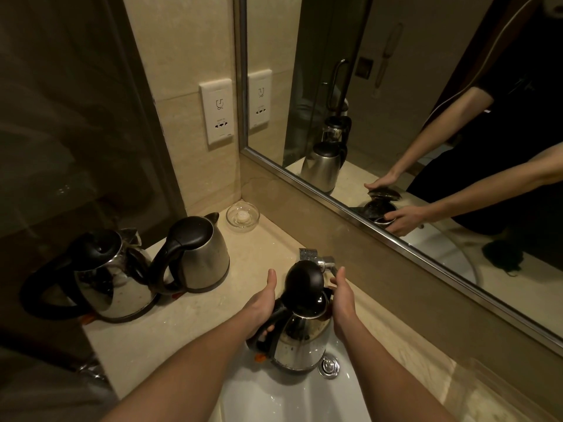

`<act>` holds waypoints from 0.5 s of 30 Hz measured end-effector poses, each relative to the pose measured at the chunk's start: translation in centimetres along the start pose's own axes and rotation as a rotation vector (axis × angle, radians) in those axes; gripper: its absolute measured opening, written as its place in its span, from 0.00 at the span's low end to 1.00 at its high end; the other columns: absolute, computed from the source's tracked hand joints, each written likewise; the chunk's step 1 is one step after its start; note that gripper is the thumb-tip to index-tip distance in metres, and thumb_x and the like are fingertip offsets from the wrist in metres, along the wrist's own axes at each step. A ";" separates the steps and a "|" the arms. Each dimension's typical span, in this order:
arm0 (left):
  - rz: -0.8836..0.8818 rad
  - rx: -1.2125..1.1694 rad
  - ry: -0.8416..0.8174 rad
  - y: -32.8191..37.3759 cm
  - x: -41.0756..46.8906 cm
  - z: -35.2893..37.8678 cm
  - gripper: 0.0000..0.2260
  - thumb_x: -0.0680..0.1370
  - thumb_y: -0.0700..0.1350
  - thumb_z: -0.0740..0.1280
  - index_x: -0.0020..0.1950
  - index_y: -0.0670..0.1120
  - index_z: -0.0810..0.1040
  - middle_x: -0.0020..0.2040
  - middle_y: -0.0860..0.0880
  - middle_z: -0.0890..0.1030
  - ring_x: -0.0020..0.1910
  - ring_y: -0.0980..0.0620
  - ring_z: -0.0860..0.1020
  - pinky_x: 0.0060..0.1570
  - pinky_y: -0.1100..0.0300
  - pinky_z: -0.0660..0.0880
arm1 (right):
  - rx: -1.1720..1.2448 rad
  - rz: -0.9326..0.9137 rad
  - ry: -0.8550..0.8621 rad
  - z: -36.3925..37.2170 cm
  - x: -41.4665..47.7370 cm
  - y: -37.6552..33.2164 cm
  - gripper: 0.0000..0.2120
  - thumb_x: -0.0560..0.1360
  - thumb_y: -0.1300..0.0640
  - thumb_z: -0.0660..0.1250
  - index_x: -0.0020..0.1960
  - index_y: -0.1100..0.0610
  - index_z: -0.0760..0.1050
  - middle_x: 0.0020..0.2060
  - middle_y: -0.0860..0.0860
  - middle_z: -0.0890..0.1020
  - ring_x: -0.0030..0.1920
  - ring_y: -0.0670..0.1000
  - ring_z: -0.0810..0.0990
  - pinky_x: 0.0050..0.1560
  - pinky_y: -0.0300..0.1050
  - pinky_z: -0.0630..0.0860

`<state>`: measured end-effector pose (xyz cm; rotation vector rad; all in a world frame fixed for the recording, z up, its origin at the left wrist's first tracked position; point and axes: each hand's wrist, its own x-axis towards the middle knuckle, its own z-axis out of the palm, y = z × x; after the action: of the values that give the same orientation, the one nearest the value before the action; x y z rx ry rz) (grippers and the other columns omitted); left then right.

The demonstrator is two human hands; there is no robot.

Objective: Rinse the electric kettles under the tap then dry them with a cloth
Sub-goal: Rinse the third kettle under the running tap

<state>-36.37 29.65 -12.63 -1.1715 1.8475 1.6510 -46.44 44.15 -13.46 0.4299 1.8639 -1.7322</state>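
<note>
Down in the white sink [274,397], right next to the drain [329,367], sits the kettle [301,339] that's being handled. It's pretty much upright, long axis vertical with a slight lean. The black handle is on the person's left and the spout side is over toward the mirror [426,123]. Its lid [304,280] is flipped open and stands straight up, just in front of the chrome tap [323,261].

The left hand [262,309] comes in low, fingers wrapped round the handle, thumb sticking up free. The right hand [344,303] is on the opposite side, palm facing the kettle, thumb up. Its fingers go behind the body, and the mirror shows them curled against it. Can't tell if water is running.

Over on the tabletop [198,327] to the left, two more stand upright with lids shut, just beside each other. One is a shiny kettle [109,281], the other a brushed kettle [201,254] with its spout aimed at the back corner. A little glass dish [242,216] in that corner holds something small and white.
</note>
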 end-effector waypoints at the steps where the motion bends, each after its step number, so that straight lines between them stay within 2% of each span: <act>1: 0.001 -0.007 -0.002 0.1 0.0 0.0 0.41 0.63 0.82 0.38 0.32 0.46 0.68 0.27 0.47 0.72 0.28 0.50 0.72 0.40 0.56 0.73 | 0.000 -0.004 -0.002 0.0 0.0 0.0 0.32 0.81 0.35 0.48 0.74 0.56 0.66 0.50 0.52 0.76 0.58 0.59 0.74 0.66 0.63 0.69; 3: 0.004 -0.012 -0.003 0.2 -0.1 0.0 0.41 0.64 0.82 0.38 0.35 0.47 0.70 0.32 0.46 0.75 0.33 0.49 0.75 0.41 0.57 0.74 | 0.000 -0.011 -0.003 0.0 -0.1 0.0 0.33 0.81 0.34 0.48 0.74 0.56 0.66 0.49 0.52 0.77 0.58 0.59 0.75 0.67 0.65 0.68; 4: 0.008 -0.009 -0.002 0.2 -0.1 0.0 0.41 0.64 0.82 0.38 0.36 0.48 0.70 0.33 0.46 0.75 0.35 0.49 0.75 0.42 0.57 0.75 | -0.005 -0.013 -0.001 0.1 -0.1 -0.1 0.34 0.80 0.34 0.48 0.74 0.56 0.66 0.53 0.54 0.78 0.61 0.60 0.74 0.67 0.66 0.68; 6: 0.011 -0.003 -0.003 0.2 -0.1 -0.1 0.41 0.61 0.82 0.38 0.34 0.47 0.69 0.30 0.47 0.74 0.32 0.50 0.74 0.42 0.57 0.74 | -0.010 -0.006 0.006 0.2 0.0 0.0 0.34 0.80 0.32 0.48 0.74 0.56 0.67 0.63 0.57 0.76 0.66 0.62 0.73 0.68 0.66 0.67; 8: 0.015 0.003 -0.003 0.1 -0.1 -0.2 0.41 0.58 0.83 0.38 0.31 0.47 0.68 0.27 0.48 0.72 0.28 0.50 0.73 0.42 0.56 0.74 | -0.010 0.003 0.011 0.3 -0.1 0.0 0.35 0.79 0.32 0.49 0.74 0.55 0.67 0.66 0.58 0.74 0.66 0.62 0.72 0.68 0.67 0.67; 10: 0.013 0.002 -0.002 0.1 -0.2 -0.2 0.41 0.58 0.83 0.38 0.29 0.47 0.67 0.25 0.48 0.71 0.26 0.50 0.72 0.41 0.57 0.73 | -0.013 0.009 0.006 0.3 -0.1 -0.1 0.35 0.79 0.32 0.48 0.74 0.55 0.66 0.64 0.57 0.75 0.66 0.62 0.73 0.67 0.66 0.68; 13: 0.002 -0.005 -0.003 0.1 -0.4 -0.2 0.41 0.62 0.82 0.38 0.29 0.46 0.67 0.25 0.48 0.71 0.25 0.50 0.71 0.39 0.57 0.72 | -0.004 0.004 -0.001 0.2 -0.2 -0.3 0.33 0.80 0.34 0.48 0.73 0.56 0.67 0.53 0.54 0.77 0.58 0.59 0.75 0.65 0.65 0.70; 15: -0.004 -0.004 -0.002 0.1 -0.3 -0.1 0.41 0.66 0.81 0.38 0.29 0.46 0.67 0.26 0.47 0.71 0.25 0.50 0.71 0.38 0.57 0.71 | -0.006 0.004 0.006 0.3 -0.4 -0.3 0.33 0.80 0.33 0.48 0.73 0.56 0.66 0.53 0.54 0.77 0.58 0.59 0.75 0.66 0.65 0.69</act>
<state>-36.22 29.64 -12.35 -1.1739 1.8405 1.6537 -46.25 43.91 -13.01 0.4370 1.8704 -1.7241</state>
